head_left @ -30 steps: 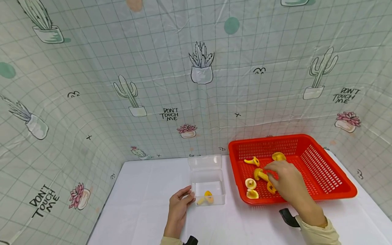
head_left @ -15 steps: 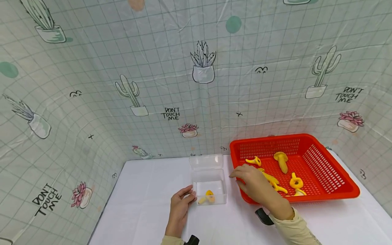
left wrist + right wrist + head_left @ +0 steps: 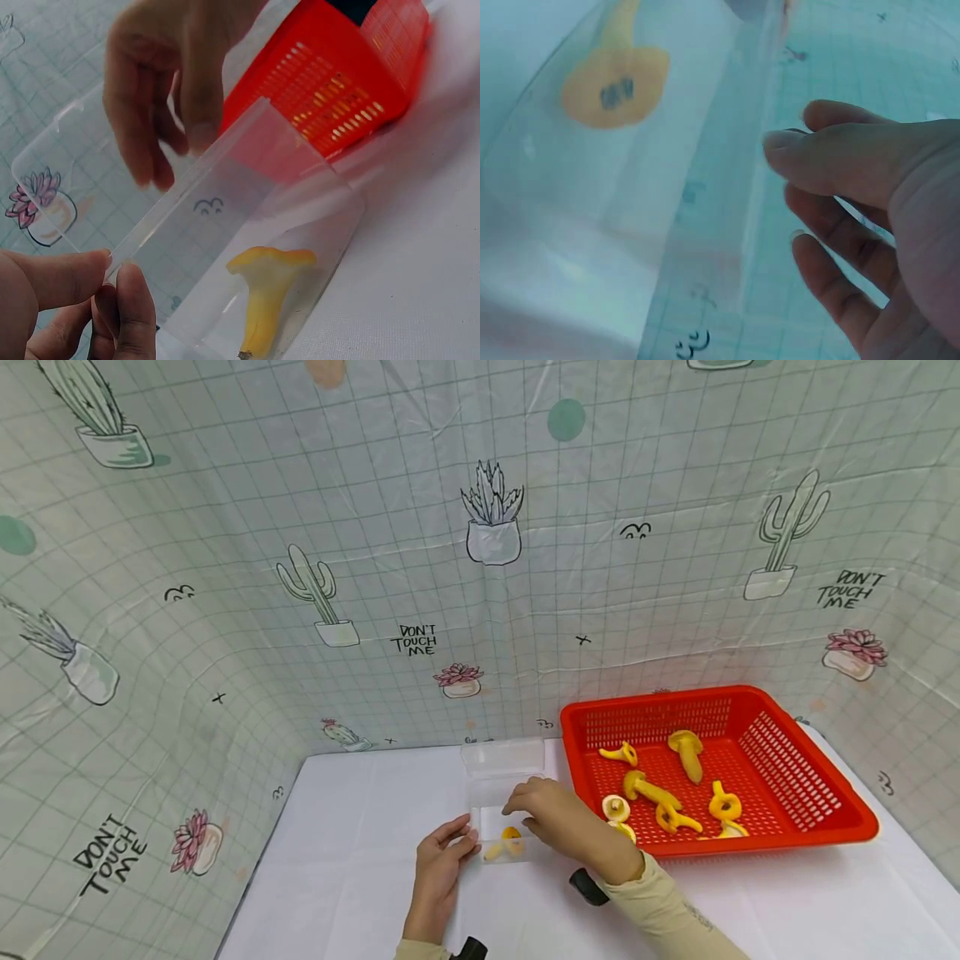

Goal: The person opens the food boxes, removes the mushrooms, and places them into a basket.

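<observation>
A clear plastic box (image 3: pixel 493 792) stands on the white table with its lid (image 3: pixel 502 758) folded back. My left hand (image 3: pixel 438 878) pinches the box's left side wall between thumb and fingers. Inside lies a yellow mushroom (image 3: pixel 266 292), seen through the wall with its cap and stem. Over the box's right side hovers my right hand (image 3: pixel 558 820). In the right wrist view its thumb and fingers are bent loosely and apart, with nothing between them. It hides the box's right part in the head view.
A red plastic basket (image 3: pixel 817 843) stands right of the box. Several yellow mushrooms lie in it, among them one with a long stem (image 3: pixel 687 755) and a ring-shaped one (image 3: pixel 724 803). A curtain printed with cacti (image 3: pixel 585 560) hangs behind the table.
My right hand has moved left, from above the mushrooms in the red basket, across its rim, to above the clear box. My left hand has stayed on the box wall.
</observation>
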`<state>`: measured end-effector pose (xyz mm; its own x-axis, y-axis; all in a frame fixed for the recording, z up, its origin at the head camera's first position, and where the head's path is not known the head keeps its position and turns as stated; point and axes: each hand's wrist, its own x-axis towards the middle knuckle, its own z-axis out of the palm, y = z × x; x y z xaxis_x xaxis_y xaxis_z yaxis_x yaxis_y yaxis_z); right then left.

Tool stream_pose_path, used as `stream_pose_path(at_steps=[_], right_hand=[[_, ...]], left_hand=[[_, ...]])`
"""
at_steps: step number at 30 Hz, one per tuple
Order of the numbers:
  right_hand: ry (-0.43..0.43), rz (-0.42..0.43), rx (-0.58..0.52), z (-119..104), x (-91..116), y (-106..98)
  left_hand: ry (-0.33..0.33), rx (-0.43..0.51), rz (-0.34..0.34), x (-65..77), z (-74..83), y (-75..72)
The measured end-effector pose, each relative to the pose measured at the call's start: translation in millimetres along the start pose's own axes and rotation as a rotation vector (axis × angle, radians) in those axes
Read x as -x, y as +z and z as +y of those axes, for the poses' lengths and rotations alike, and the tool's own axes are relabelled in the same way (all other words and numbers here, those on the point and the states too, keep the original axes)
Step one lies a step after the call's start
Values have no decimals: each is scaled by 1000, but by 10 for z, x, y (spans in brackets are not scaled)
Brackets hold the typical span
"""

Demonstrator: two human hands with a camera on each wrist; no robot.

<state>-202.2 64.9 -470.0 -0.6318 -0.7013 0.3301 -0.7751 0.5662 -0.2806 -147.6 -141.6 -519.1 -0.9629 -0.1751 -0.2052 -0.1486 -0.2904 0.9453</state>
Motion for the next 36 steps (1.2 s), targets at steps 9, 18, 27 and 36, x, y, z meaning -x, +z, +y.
stream_pose_path(at_steps=[9,18,27,36], right_hand=[[37,-117,-25,-50,-143,141],[49,-201,-87,-49,-223,169],[92,-292,-104,-12,-303,216],[124,-312,-121,-1,-331,219]], left_hand=[[-6,-14,-4,24,0,2],[-5,-16,-2,32,8,6],[-4,-2,-6,13,-2,-3],[-1,14,-11,3,-5,1]])
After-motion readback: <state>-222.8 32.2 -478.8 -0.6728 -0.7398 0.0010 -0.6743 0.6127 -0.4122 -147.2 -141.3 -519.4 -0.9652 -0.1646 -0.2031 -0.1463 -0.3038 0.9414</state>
